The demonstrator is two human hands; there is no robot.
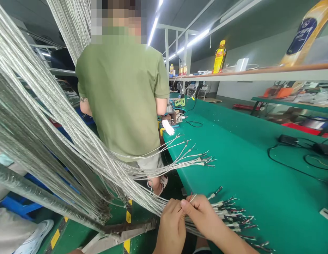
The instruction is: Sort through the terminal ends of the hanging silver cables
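Along our green-matted workbench, our left hand curls shut around silver braided cables, and our right hand, nearer their stripped ends, pinches a thin wire. The cables slant from upper left down through both hands, their ends fanning rightward over the mat. Beyond, a co-worker in an olive shirt stands at the bench.

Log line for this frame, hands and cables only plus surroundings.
left hand: holds braided cables | right hand: pinches thin wire end | surface: green bench mat | nearby: co-worker in olive T-shirt
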